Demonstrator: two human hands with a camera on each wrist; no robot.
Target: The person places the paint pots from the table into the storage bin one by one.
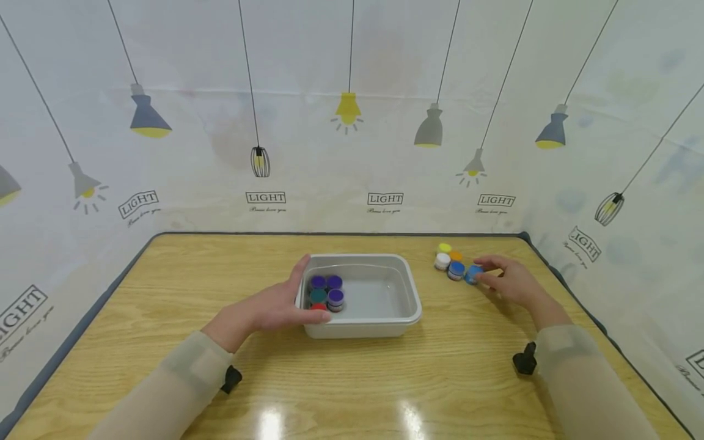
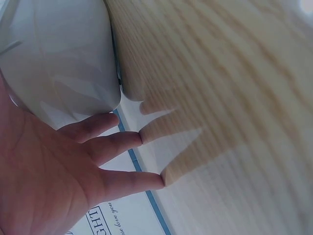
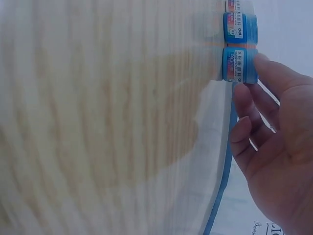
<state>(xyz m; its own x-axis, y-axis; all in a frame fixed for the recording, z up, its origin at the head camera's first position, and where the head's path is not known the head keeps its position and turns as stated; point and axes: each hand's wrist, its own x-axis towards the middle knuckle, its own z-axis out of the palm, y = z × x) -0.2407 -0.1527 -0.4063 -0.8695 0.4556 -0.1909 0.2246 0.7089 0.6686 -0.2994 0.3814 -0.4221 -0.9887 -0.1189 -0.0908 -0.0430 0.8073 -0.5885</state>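
My left hand [image 1: 275, 305] rests against the left end of a light grey plastic tub [image 1: 357, 330], its thumb along the front rim and its index finger by the back left corner. Its other fingers stretch out straight and spread in the left wrist view. Inside, paint jars with purple [image 1: 335, 296], teal [image 1: 318, 296] and red lids [image 1: 318, 307] gather at the left end; the thumb partly covers the red one. At the right, my right hand [image 1: 511, 284] pinches a light blue paint jar [image 3: 239, 66] between thumb and fingertips, low at the tabletop.
Beside the pinched jar stand a darker blue jar [image 1: 456, 271], a white jar [image 1: 442, 262], an orange jar [image 1: 455, 256] and a yellow jar [image 1: 443, 248]. The wooden table [image 1: 220, 379] meets a lamp-printed curtain [image 1: 308, 122] at its back and sides.
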